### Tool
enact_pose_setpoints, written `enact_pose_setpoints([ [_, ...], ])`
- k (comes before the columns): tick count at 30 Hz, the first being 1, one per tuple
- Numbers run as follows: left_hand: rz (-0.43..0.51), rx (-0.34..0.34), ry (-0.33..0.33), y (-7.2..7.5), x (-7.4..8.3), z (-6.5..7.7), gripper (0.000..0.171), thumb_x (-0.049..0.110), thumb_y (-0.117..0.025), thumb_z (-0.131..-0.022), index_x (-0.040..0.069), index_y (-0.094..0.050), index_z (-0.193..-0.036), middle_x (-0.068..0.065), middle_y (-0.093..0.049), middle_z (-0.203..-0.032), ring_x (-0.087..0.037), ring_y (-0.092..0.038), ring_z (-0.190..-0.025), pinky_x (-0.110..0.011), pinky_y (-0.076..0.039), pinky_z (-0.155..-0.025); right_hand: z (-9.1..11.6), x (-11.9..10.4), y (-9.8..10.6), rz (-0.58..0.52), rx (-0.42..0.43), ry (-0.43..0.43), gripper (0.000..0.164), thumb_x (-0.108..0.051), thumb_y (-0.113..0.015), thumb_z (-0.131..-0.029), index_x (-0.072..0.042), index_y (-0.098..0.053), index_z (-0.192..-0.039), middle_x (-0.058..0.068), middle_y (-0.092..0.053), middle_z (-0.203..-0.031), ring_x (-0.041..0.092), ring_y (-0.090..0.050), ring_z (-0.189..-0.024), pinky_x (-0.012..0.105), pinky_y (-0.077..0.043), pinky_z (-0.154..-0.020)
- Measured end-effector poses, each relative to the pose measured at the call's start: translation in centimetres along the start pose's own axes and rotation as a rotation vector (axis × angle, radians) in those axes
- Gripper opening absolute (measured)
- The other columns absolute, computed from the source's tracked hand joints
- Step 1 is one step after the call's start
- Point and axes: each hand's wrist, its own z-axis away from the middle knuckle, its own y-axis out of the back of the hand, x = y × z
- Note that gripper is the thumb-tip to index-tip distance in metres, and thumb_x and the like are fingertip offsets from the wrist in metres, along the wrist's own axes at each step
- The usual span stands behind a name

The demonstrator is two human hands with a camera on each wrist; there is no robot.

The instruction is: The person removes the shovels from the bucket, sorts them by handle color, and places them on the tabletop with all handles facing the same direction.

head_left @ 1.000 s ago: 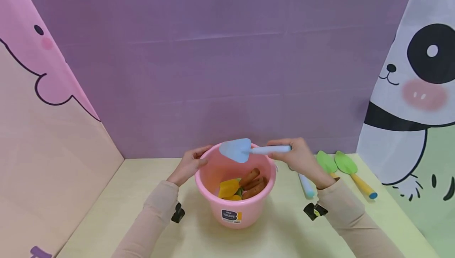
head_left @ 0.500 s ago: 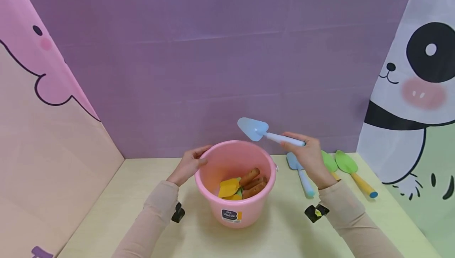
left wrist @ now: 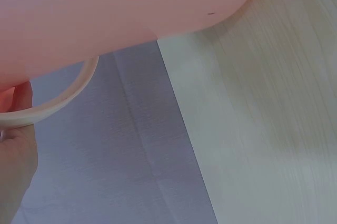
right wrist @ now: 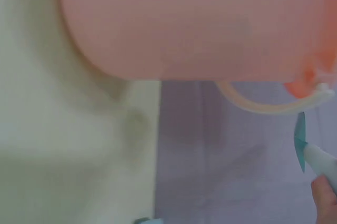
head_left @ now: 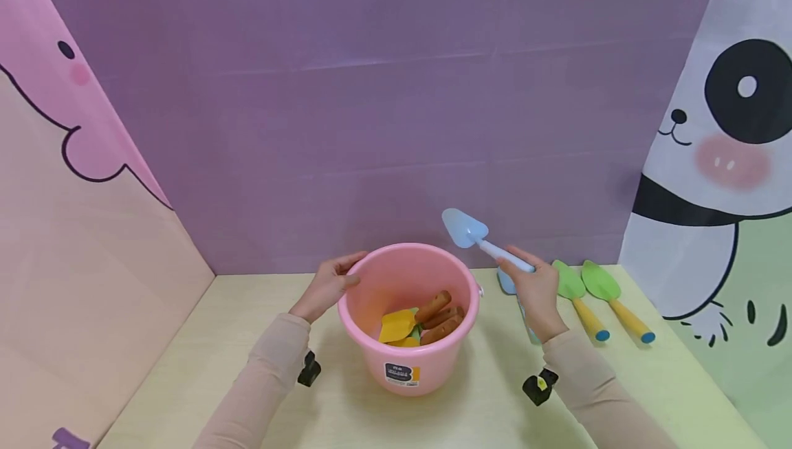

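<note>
The rim of a pink bucket (head_left: 441, 361) is gripped at its far left by the left hand (head_left: 326, 289), the thumb being laid over the edge; a light-blue trowel (head_left: 485, 244) is held by its handle in the fingers of the right hand (head_left: 535, 294), raised near the bucket's far right edge with its blade tilted up and to the left; the bucket is stood upright on the bench (head_left: 260, 353), a label (head_left: 402, 374) being carried on its near wall; inside it, brown handles (head_left: 441, 331) are gathered at the right and a yellow blade (head_left: 397, 326) is seen at the left; a second blue trowel (head_left: 506, 282) is partly hidden by the right hand; farther right, two green-bladed trowels (head_left: 601, 282) with yellow handles are laid side by side; the far side is closed off by a purple backdrop (head_left: 383, 119).
</note>
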Motion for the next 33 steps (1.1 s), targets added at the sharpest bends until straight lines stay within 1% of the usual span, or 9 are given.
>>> enact_pose_setpoints([
  [4, -0.008, 0.006, 0.008, 0.1, -0.1, 0.0, 0.049, 0.005, -0.051, -0.086, 0.010, -0.047, -0.135, -0.012, -0.050, -0.134, -0.029, -0.054, -0.115, -0.037, -0.047, -0.093, -0.3, 1.6, -0.4, -0.011, 0.027, -0.015, 0.041, -0.021, -0.065, -0.083, -0.007, -0.060, -0.122, 0.010, -0.053, -0.130, 0.016, -0.049, -0.103, 0.015, -0.039, -0.068],
  [7, -0.002, 0.005, 0.005, 0.0, -0.1, -0.1, 0.049, 0.004, -0.051, -0.086, 0.010, -0.047, -0.135, -0.012, -0.050, -0.134, -0.029, -0.053, -0.116, -0.037, -0.046, -0.093, -0.5, 2.8, -0.7, -0.032, 0.053, -0.021, 0.042, -0.019, -0.064, -0.083, -0.005, -0.059, -0.122, 0.012, -0.051, -0.132, 0.021, -0.049, -0.111, 0.013, -0.040, -0.069],
  [11, 0.002, -0.004, -0.008, -0.1, -0.2, -0.2, 0.050, 0.003, -0.051, -0.085, 0.009, -0.047, -0.135, -0.013, -0.049, -0.135, -0.029, -0.053, -0.116, -0.037, -0.046, -0.093, -0.6, 4.3, -1.2, -0.040, 0.115, -0.024, 0.041, -0.017, -0.065, -0.082, -0.003, -0.060, -0.120, 0.013, -0.054, -0.130, 0.019, -0.049, -0.112, 0.009, -0.039, -0.066],
  [14, 0.001, -0.007, -0.005, -0.2, -0.3, -0.2, 0.050, 0.004, -0.051, -0.085, 0.009, -0.047, -0.135, -0.013, -0.049, -0.135, -0.029, -0.053, -0.116, -0.036, -0.046, -0.093, -0.7, 5.2, -1.5, -0.051, 0.164, -0.022, 0.041, -0.018, -0.067, -0.081, -0.003, -0.062, -0.118, 0.014, -0.057, -0.125, 0.019, -0.051, -0.109, 0.009, -0.039, -0.069],
  [16, -0.002, -0.007, 0.000, -0.2, -0.3, -0.2, 0.051, 0.004, -0.051, -0.085, 0.009, -0.046, -0.135, -0.013, -0.049, -0.135, -0.029, -0.053, -0.116, -0.036, -0.046, -0.093, -0.6, 5.8, -1.8, -0.056, 0.195, -0.025, 0.041, -0.019, -0.068, -0.081, -0.003, -0.062, -0.118, 0.016, -0.058, -0.122, 0.020, -0.051, -0.110, 0.013, -0.042, -0.074],
  [19, -0.002, -0.001, 0.016, -0.2, -0.4, -0.1, 0.051, 0.005, -0.052, -0.085, 0.010, -0.046, -0.135, -0.011, -0.049, -0.135, -0.028, -0.053, -0.116, -0.036, -0.046, -0.093, -0.4, 6.6, -2.2, -0.042, 0.241, -0.029, 0.042, -0.020, -0.068, -0.081, -0.002, -0.062, -0.118, 0.020, -0.058, -0.121, 0.026, -0.052, -0.113, 0.025, -0.045, -0.085],
  [23, -0.008, -0.006, 0.012, -0.1, -0.3, 0.0, 0.050, 0.005, -0.052, -0.085, 0.010, -0.046, -0.135, -0.011, -0.049, -0.135, -0.028, -0.053, -0.116, -0.036, -0.047, -0.093, 0.0, 7.8, -2.7, -0.017, 0.278, -0.039, 0.042, -0.019, -0.067, -0.081, -0.001, -0.061, -0.119, 0.024, -0.057, -0.121, 0.032, -0.048, -0.119, 0.040, -0.042, -0.096],
  [27, -0.009, -0.008, -0.002, 0.0, 0.0, 0.0, 0.050, 0.005, -0.051, -0.085, 0.009, -0.047, -0.135, -0.012, -0.049, -0.135, -0.029, -0.053, -0.116, -0.036, -0.047, -0.093, -0.1, 8.8, -3.2, 0.005, 0.304, -0.028, 0.042, -0.019, -0.066, -0.082, -0.001, -0.060, -0.119, 0.025, -0.058, -0.119, 0.036, -0.048, -0.119, 0.044, -0.039, -0.098],
  [33, 0.004, -0.015, -0.001, 0.0, 0.3, 0.0, 0.051, 0.004, -0.051, -0.086, 0.009, -0.045, -0.136, -0.013, -0.048, -0.136, -0.029, -0.052, -0.117, -0.037, -0.046, -0.094, -0.6, 9.9, -4.0, 0.020, 0.369, -0.023, 0.040, -0.017, -0.066, -0.080, 0.001, -0.062, -0.116, 0.024, -0.059, -0.116, 0.039, -0.052, -0.114, 0.044, -0.040, -0.097],
])
